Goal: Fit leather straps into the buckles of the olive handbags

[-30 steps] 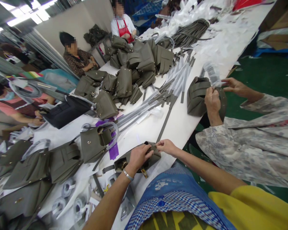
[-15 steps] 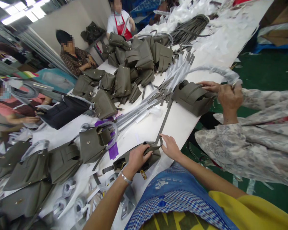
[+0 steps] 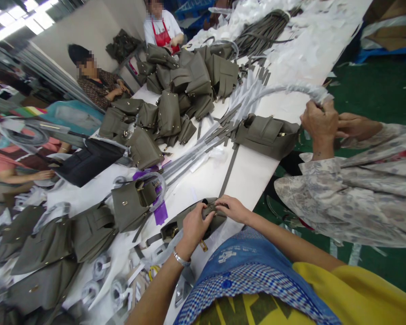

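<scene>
An olive-grey handbag (image 3: 218,221) lies in front of me at the table's near edge, its top facing up. My left hand (image 3: 194,223) is closed over its rim, thumb and fingers gripping the leather. Right beside it, the fingers of my right hand (image 3: 235,209) pinch a short strap at the bag's top edge; the fingertips partly hide this strap. A gold-coloured metal piece (image 3: 203,245) hangs at the bag's near side. Left of it stands another olive handbag (image 3: 126,205) with a plastic-wrapped handle.
Many olive bags (image 3: 171,113) are heaped across the white table (image 3: 246,174). Loose grey straps (image 3: 203,140) lie in the middle. At right, a co-worker's hands (image 3: 321,119) hold a wrapped handle beside another bag (image 3: 269,135). Wrapped rolls (image 3: 99,266) lie at lower left.
My right hand has moved left, from holding the strap's loop out to the bag's top beside my left hand. The co-worker's hand at right has left the bag there.
</scene>
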A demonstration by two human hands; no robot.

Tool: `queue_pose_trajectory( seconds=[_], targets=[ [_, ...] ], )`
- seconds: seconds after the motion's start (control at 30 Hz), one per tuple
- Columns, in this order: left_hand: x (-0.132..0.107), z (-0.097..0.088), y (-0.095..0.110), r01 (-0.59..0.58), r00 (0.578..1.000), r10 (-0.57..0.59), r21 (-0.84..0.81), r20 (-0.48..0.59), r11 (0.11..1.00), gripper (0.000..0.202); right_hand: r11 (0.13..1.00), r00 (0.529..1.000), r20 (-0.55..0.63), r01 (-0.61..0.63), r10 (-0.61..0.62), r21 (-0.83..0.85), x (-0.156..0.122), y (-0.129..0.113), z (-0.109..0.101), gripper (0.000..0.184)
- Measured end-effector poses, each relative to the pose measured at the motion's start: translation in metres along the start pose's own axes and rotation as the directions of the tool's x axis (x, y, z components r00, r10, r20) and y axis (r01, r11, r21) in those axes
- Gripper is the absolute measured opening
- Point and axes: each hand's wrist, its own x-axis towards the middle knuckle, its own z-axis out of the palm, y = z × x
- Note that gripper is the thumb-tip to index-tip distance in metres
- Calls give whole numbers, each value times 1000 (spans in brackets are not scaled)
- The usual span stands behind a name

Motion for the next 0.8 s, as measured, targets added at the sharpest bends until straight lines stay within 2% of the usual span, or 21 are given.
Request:
queue_pose_trajectory(
  seconds=[0.13, 0.3, 0.43, 0.57, 0.67, 0.8],
  targets=[
    [2, -3, 2, 36, 999, -36, -35, 2, 999, 28, 1000, 999, -27, -18, 18, -4, 2, 4, 3, 17],
    [7, -4, 2, 109, 994, -109, -122, 9, 986, 36, 995, 997, -44, -69, 66, -71, 0, -5, 6, 17],
    [11, -3, 1, 95, 994, -89, -133, 56, 987, 33, 983, 991, -38, -135, 132, -124, -2, -11, 6, 17],
    [13, 0, -2, 92, 995, -85, -144, 53, 985, 32, 967, 980, -66, -195, 187, -164, -3, -16, 7, 15],
    [13, 1, -5, 85, 996, -76, -182, 54, 980, 31, 974, 980, -92, -186, 176, -126, -4, -17, 7, 12],
    [12, 3, -5, 99, 994, -83, -242, 78, 965, 31, 989, 983, -120, -135, 141, 54, -9, -10, 6, 8]
  ],
)
